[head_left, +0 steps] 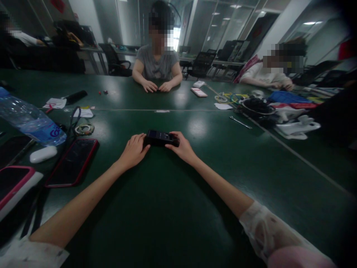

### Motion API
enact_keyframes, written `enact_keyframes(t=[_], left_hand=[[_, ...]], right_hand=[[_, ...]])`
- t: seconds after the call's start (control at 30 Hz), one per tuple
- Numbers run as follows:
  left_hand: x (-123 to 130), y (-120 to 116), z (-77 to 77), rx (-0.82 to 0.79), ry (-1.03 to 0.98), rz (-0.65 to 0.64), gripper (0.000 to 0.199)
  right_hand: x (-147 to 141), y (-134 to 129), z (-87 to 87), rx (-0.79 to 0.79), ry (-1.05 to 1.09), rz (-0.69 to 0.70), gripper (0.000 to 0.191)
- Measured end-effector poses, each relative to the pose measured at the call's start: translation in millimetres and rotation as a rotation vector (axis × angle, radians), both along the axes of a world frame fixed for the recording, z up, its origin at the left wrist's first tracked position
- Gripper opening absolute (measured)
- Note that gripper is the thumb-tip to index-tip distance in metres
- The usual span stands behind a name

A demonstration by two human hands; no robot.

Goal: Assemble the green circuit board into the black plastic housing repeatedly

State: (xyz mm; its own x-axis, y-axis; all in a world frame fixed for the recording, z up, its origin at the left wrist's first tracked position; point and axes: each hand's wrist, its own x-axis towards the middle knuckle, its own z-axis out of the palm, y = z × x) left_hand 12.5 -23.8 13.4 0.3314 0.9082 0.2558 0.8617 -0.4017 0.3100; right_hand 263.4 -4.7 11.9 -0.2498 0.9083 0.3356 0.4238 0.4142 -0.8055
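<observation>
Between my two hands is a small black box-shaped device on the dark green table. Its upper face shows what looks like a little dark screen at the left and small buttons or markings to the right; its exact kind is unclear. My left hand grips the left end, with fingers over the far side and thumb at the near edge. At the opposite end, my right hand pinches the device between thumb and fingers. The ends of the device are partly hidden by my fingers.
To the left lie a water bottle, a red-edged phone, a white case and a pink-edged phone. A wrench, tangled cables and white plastic parts lie at right. Two people sit across the table.
</observation>
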Motion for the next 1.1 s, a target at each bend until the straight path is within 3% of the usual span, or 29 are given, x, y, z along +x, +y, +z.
enact_keyframes(t=[0.23, 0.47, 0.7, 0.83, 1.1], left_hand=[[0.1, -2.6, 2.4, 0.005, 0.014, -0.014, 0.056], [0.4, -2.8, 5.5, -0.015, 0.025, -0.024, 0.052], [-0.7, -1.0, 2.7, -0.004, 0.039, -0.025, 0.050], [-0.9, -0.8, 2.5, -0.008, 0.035, -0.031, 0.049], [-0.7, -1.6, 3.7, -0.018, 0.032, -0.028, 0.048]], right_hand=[[-2.3, -1.2, 2.8, 0.082, 0.127, -0.044, 0.048], [2.3, 1.8, -0.9, 0.220, 0.174, -0.326, 0.048], [15.1, 17.4, -22.3, 0.166, 0.128, -0.526, 0.049], [18.1, 20.7, -28.3, 0.134, 0.094, -0.523, 0.050], [15.6, 15.6, -24.1, 0.155, 0.004, -0.556, 0.050]])
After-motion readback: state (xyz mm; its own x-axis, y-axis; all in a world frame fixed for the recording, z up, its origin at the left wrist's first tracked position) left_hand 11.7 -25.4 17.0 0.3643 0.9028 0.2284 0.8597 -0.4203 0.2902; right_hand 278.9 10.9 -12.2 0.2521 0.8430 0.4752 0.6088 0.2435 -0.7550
